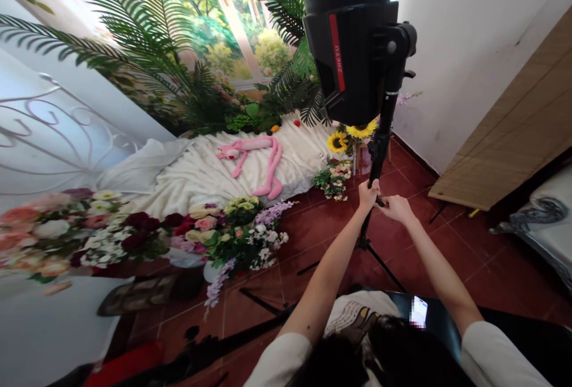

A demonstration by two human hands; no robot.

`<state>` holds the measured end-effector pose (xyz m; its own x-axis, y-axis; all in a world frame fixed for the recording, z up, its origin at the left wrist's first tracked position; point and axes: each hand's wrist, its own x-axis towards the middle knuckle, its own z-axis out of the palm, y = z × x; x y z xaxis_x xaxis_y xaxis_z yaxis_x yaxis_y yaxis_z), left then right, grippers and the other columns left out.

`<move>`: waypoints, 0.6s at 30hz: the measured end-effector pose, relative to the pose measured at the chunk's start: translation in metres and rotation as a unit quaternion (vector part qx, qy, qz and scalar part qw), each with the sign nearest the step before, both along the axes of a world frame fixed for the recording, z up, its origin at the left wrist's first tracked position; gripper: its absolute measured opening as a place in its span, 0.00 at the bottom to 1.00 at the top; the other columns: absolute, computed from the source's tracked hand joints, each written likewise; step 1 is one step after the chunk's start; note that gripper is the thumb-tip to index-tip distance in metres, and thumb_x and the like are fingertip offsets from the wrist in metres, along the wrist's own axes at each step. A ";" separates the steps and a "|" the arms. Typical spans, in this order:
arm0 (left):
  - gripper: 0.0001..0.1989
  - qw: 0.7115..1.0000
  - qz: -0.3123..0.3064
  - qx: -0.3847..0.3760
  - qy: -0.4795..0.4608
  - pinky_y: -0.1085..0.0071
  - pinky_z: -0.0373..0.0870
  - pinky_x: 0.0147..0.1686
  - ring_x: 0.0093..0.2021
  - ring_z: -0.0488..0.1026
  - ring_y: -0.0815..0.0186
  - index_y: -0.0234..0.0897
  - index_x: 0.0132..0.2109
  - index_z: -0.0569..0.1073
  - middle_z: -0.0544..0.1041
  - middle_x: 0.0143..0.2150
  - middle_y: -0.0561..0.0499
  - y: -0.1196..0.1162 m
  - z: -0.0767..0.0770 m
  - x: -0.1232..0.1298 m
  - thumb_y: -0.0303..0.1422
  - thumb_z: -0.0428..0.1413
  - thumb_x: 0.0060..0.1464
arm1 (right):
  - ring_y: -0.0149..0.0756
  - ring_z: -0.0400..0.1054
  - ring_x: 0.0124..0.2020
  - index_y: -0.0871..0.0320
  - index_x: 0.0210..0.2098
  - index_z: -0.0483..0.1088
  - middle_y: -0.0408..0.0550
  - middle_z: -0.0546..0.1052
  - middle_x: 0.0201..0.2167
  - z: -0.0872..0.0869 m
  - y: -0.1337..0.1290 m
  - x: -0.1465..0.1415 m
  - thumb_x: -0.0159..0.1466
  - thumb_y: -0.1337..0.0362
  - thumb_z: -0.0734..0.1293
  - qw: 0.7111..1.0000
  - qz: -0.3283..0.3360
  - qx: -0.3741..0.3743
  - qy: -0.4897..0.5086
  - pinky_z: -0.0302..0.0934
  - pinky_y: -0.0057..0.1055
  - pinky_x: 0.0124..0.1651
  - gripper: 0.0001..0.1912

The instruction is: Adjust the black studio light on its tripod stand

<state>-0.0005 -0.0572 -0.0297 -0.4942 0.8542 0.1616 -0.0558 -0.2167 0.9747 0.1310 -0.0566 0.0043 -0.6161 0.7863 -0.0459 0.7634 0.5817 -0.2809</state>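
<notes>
A black studio light (346, 56) with a red stripe is mounted on top of a black stand (378, 158). My left hand (368, 195) is closed around the stand's pole, below the light. Just to its right, my right hand (397, 208) has its fingers pressed together on a small black knob (379, 201) at the side of the pole. The stand's legs spread on the red tiled floor (393, 244) below my hands.
A pink plush toy (270, 164) lies on a white draped cloth (201, 167). Flower bunches (236, 244) line its near side, with palm leaves (147, 30) behind. A wooden panel (504, 119) leans at the right. A lit phone (419, 311) is near my body. Another black pole (223, 342) crosses the lower left.
</notes>
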 end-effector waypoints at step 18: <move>0.32 1.000 -0.002 0.017 0.020 0.74 0.62 0.22 0.17 0.66 0.72 0.37 0.19 0.66 0.66 0.14 0.54 -0.001 0.002 -0.001 0.63 0.50 0.48 | 0.23 0.46 0.12 0.54 0.13 0.52 0.36 0.54 0.09 -0.046 0.027 0.003 0.59 0.32 0.61 0.857 0.057 -0.444 0.255 0.43 0.27 0.19 0.36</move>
